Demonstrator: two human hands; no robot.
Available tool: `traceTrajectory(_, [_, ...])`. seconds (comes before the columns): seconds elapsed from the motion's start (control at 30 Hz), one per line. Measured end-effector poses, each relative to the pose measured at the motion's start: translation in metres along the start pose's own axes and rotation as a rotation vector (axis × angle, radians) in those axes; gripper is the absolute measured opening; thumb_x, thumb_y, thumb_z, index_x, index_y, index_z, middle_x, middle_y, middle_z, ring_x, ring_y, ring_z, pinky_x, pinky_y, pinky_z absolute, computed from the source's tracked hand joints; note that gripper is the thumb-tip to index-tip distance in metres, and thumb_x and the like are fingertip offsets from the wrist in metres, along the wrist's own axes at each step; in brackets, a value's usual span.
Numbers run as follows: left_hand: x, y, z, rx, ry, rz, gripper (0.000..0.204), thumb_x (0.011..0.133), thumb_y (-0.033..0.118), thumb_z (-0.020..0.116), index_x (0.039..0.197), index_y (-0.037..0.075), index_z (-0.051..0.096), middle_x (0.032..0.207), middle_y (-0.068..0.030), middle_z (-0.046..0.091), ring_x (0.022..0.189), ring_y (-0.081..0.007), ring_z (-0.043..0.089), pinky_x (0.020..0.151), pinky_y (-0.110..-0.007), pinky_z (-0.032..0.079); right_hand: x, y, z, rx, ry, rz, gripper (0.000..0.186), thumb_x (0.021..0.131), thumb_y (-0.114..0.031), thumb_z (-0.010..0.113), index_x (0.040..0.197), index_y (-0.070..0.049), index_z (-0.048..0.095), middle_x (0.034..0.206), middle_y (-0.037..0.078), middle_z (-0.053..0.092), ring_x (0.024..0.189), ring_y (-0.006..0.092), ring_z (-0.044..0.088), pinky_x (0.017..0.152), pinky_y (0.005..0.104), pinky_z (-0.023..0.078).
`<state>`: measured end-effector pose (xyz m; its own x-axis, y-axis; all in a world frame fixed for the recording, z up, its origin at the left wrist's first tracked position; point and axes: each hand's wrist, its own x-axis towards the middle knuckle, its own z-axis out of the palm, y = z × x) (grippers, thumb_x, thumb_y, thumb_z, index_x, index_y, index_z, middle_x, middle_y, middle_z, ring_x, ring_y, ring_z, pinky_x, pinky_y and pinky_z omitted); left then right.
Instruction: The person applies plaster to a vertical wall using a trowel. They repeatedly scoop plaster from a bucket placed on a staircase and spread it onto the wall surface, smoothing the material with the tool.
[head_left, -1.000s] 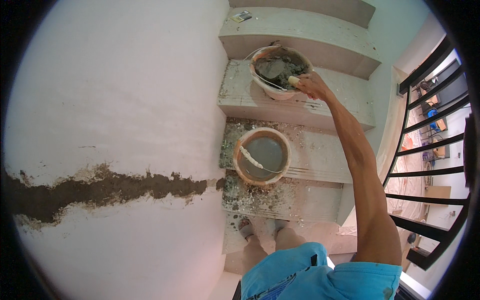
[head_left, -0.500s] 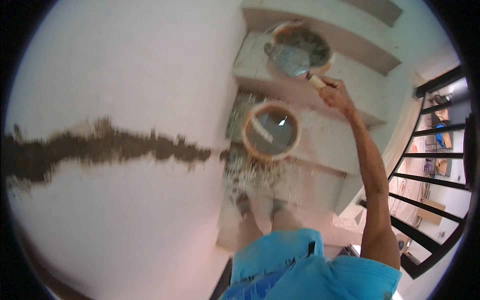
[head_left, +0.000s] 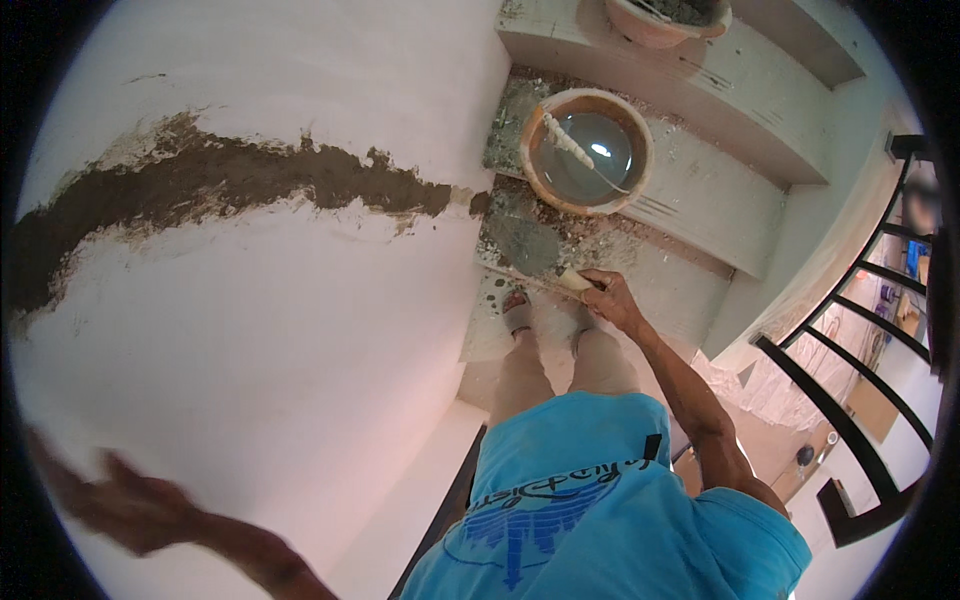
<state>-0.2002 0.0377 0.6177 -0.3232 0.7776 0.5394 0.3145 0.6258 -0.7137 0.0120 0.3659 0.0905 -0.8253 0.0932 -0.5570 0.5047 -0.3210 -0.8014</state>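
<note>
My right hand (head_left: 608,298) is closed round the pale handle (head_left: 575,281) of a trowel, low over the steps near my feet. Its grey, mortar-smeared blade (head_left: 530,246) points away to the upper left, beside the wall. At the lower left, my left hand (head_left: 135,508) is blurred but looks open, thumb apart from the fingers, with nothing visible in it. It is in front of the white wall (head_left: 250,380); whether it touches is unclear. A rough band of dark wet mortar (head_left: 250,172) runs across that wall to the stair corner.
A round bucket (head_left: 646,150) of cloudy water, with a wrapped handle, stands on a step ahead. Beyond it, a basin (head_left: 650,32) of grey mortar sits on a higher step. Mortar crumbs (head_left: 590,232) litter the treads. A black railing (head_left: 815,385) runs along the right.
My right hand has brought the trowel from the mortar basin down toward my feet. My left hand has come into view at the lower left. The view has shifted, showing more of my body.
</note>
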Motion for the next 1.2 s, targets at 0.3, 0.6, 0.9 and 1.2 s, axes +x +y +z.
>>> traceTrajectory(0.3, [-0.296,0.275,0.039,-1.228,-1.345,-0.220,0.047,0.094,0.023,0.069,0.136,0.006,0.056,0.146,-0.0192,0.050,0.135,-0.0361,0.048,0.111,-0.047,0.040,0.047,0.093,0.061,0.039,0.150,-0.161,0.039,0.091,-0.013,0.058,0.123,0.007,0.064,0.073,0.000,0.059,0.055,0.0067,0.050,0.047,0.0247,0.039])
traceTrajectory(0.6, [-0.452,0.264,0.019,-1.228,-1.854,-0.472,0.048,0.097,0.037,0.063,0.132,0.004,0.059,0.126,-0.0208,0.063,0.116,-0.0386,0.060,0.101,-0.048,0.045,0.109,0.124,0.098,-0.030,0.322,-0.201,0.042,0.082,-0.024,0.066,0.117,0.000,0.070,0.076,0.008,0.071,0.062,0.0143,0.064,0.061,0.0320,0.052])
traceTrajectory(0.9, [-0.454,0.267,0.011,-1.380,-1.820,-0.695,0.044,0.099,0.031,0.061,0.130,-0.001,0.060,0.124,-0.0225,0.066,0.110,-0.0356,0.068,0.093,-0.043,0.055,0.124,0.112,0.145,-0.101,0.475,-0.203,0.046,0.079,-0.020,0.070,0.121,0.001,0.067,0.096,0.019,0.072,0.080,0.0259,0.070,0.077,0.0368,0.055])
traceTrajectory(1.2, [-0.454,0.259,0.016,-1.380,-1.866,-0.732,0.044,0.098,0.028,0.061,0.130,-0.003,0.060,0.125,-0.0251,0.066,0.113,-0.0354,0.067,0.096,-0.042,0.053,0.125,0.089,0.183,-0.142,0.606,-0.177,0.048,0.077,-0.011,0.071,0.124,-0.002,0.065,0.102,0.022,0.071,0.090,0.0351,0.070,0.081,0.0416,0.055])
